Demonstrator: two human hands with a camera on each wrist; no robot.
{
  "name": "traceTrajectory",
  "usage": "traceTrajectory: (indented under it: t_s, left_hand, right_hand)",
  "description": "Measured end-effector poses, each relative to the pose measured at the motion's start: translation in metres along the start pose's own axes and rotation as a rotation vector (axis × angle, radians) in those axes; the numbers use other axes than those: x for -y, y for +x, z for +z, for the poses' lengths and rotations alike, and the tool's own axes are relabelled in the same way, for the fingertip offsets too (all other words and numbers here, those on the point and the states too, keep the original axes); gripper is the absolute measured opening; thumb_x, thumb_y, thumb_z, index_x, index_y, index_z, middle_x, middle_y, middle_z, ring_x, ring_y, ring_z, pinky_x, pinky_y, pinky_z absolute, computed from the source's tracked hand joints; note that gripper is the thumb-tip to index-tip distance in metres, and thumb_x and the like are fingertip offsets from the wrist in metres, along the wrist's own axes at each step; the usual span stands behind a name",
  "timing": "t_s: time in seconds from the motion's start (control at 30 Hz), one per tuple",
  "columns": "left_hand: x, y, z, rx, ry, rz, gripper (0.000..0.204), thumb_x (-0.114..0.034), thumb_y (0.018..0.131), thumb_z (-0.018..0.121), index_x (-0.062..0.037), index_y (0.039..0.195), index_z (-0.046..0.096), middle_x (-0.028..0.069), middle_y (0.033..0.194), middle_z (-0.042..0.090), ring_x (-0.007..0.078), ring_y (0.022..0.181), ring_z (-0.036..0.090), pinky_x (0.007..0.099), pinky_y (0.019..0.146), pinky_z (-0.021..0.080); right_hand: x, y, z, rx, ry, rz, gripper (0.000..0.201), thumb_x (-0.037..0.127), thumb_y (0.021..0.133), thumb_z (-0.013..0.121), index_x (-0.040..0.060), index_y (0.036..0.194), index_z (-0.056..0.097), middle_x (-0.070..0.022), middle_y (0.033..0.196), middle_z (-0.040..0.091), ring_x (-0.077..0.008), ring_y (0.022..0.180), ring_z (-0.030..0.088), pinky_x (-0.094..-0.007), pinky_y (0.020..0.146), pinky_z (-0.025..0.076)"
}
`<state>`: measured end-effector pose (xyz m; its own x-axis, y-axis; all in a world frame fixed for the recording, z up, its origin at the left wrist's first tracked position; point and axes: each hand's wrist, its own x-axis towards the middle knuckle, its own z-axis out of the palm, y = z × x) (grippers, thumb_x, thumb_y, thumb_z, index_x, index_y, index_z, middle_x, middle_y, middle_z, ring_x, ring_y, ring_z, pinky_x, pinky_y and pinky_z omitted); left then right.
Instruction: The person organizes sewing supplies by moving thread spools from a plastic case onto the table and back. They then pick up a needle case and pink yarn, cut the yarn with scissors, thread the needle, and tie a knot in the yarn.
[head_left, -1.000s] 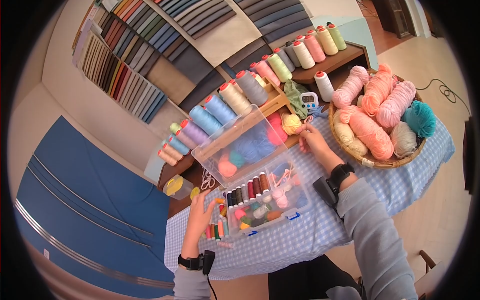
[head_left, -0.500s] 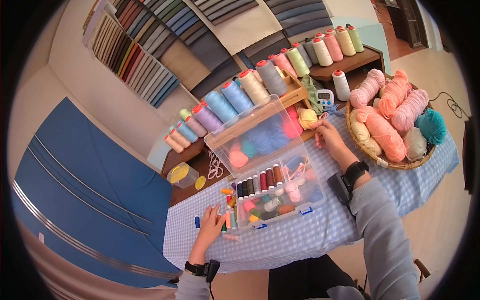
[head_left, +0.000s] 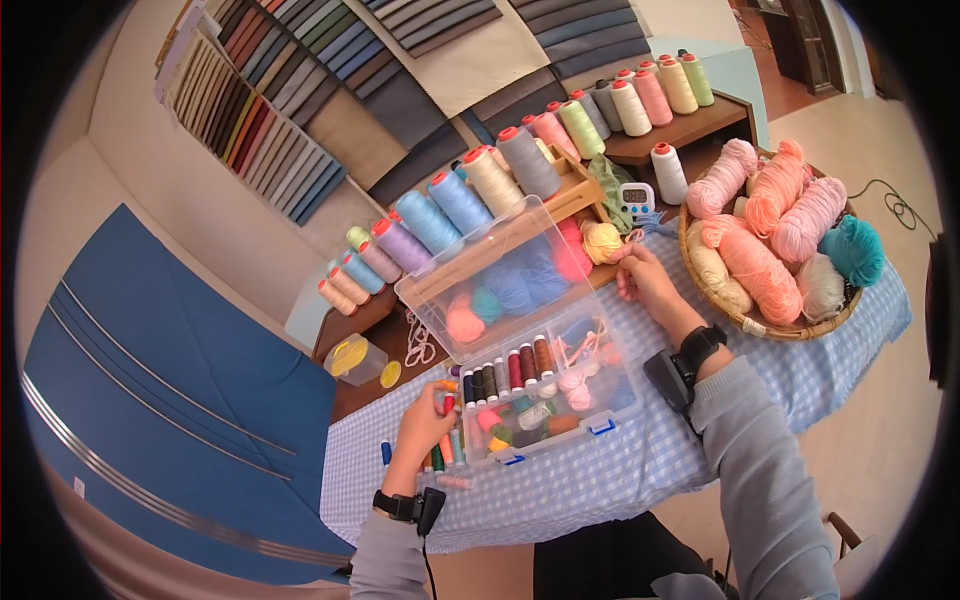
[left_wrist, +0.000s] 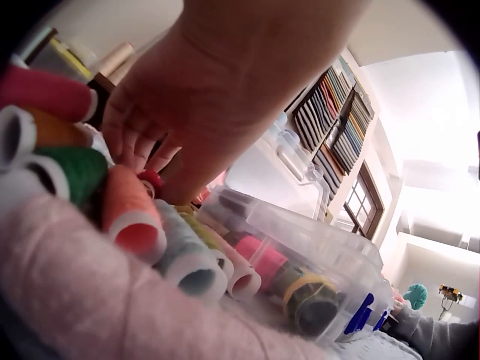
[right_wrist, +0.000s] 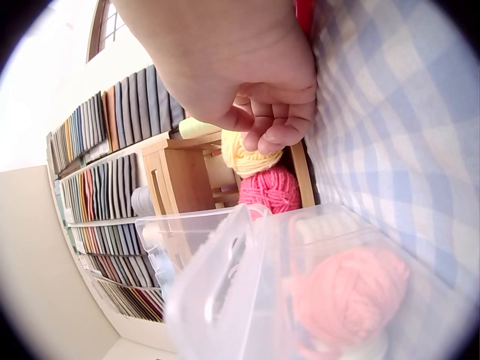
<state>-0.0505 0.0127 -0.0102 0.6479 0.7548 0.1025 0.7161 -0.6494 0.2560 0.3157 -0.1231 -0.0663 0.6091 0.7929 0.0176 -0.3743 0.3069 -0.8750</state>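
left hand (head_left: 425, 418): moved up off the loose spools (head_left: 440, 455), we now pinch 1 red spool (head_left: 447, 402) at the fingertips.
clear box (head_left: 560, 440): just right of that grip, lid open.
right hand (head_left: 645, 280): stayed put, fingers curled by the yellow yarn (head_left: 603, 241); whether it holds a strand, can't tell.
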Motion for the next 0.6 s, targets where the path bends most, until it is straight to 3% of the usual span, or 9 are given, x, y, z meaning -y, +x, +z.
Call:
traceTrajectory:
  t_s: [0.07, 0.13, 0.17, 0.3, 0.37, 0.47, 0.6]
  left_hand:
    - [-0.002, 0.003, -0.005, -0.009, 0.084, 0.009, 0.04, -0.019, 0.07, 0.065, -0.0078, 0.106, 0.05, 0.0117, 0.075, 0.058, 0.03, 0.071, 0.058, 0.0388, 0.061, 0.046]
    - [-0.011, 0.001, -0.014, -0.316, 0.396, 0.099, 0.037, -0.018, 0.07, 0.064, -0.0082, 0.103, 0.05, 0.0137, 0.076, 0.057, 0.0319, 0.071, 0.058, 0.0395, 0.061, 0.046]
    - [-0.018, 0.001, -0.019, -0.349, 0.365, 0.093, 0.032, -0.016, 0.071, 0.063, -0.0072, 0.099, 0.052, 0.0158, 0.079, 0.057, 0.0345, 0.072, 0.056, 0.0411, 0.062, 0.046]
    - [-0.065, 0.0, -0.036, -0.291, 0.068, 0.147, 0.027, -0.014, 0.073, 0.064, -0.0052, 0.097, 0.054, 0.0123, 0.074, 0.056, 0.0273, 0.066, 0.057, 0.0358, 0.058, 0.046]
    - [-0.092, 0.0, -0.031, -0.119, -0.198, 0.163, 0.026, -0.013, 0.075, 0.066, -0.005, 0.098, 0.056, 0.0042, 0.07, 0.054, 0.0107, 0.06, 0.055, 0.0237, 0.055, 0.044]
    - [-0.11, 0.008, -0.016, 0.004, -0.36, 0.19, 0.026, -0.017, 0.078, 0.064, -0.004, 0.099, 0.055, 0.0026, 0.065, 0.052, 0.0085, 0.056, 0.051, 0.0226, 0.051, 0.04]
    - [-0.113, 0.028, 0.008, -0.003, -0.442, 0.179, 0.023, -0.018, 0.081, 0.061, -0.004, 0.099, 0.055, 0.003, 0.064, 0.051, 0.0104, 0.056, 0.051, 0.0247, 0.051, 0.04]
  right_hand:
    - [0.0, 0.0, 0.0, -0.01, -0.003, -0.001, 0.011, 0.015, 0.086, 0.041, 0.0106, 0.093, 0.049, -0.0006, 0.055, 0.049, -0.0097, 0.043, 0.046, -0.0215, 0.04, 0.034]
    - [0.0, 0.0, 0.001, -0.02, -0.001, 0.001, 0.011, 0.015, 0.086, 0.041, 0.0101, 0.092, 0.049, -0.0008, 0.055, 0.049, -0.01, 0.043, 0.047, -0.0219, 0.039, 0.034]
    - [-0.001, 0.0, 0.001, -0.024, 0.002, -0.01, 0.011, 0.015, 0.086, 0.041, 0.0097, 0.092, 0.049, -0.001, 0.055, 0.05, -0.0104, 0.042, 0.047, -0.0221, 0.038, 0.034]
    - [-0.004, 0.004, -0.001, -0.018, -0.015, -0.014, 0.011, 0.015, 0.086, 0.041, 0.0091, 0.092, 0.049, -0.0013, 0.055, 0.05, -0.0106, 0.042, 0.047, -0.0221, 0.038, 0.034]
    - [-0.004, 0.005, -0.001, -0.019, -0.002, -0.003, 0.012, 0.014, 0.087, 0.04, 0.0085, 0.092, 0.049, -0.0017, 0.055, 0.05, -0.0106, 0.041, 0.047, -0.0222, 0.037, 0.034]
    - [-0.003, 0.004, -0.001, -0.017, -0.023, -0.016, 0.012, 0.014, 0.087, 0.04, 0.0079, 0.092, 0.049, -0.0022, 0.055, 0.05, -0.0107, 0.041, 0.047, -0.0225, 0.037, 0.034]
    - [-0.005, 0.005, 0.0, -0.021, -0.013, -0.033, 0.012, 0.014, 0.087, 0.04, 0.0077, 0.092, 0.049, -0.0025, 0.055, 0.051, -0.0107, 0.041, 0.047, -0.0226, 0.036, 0.034]
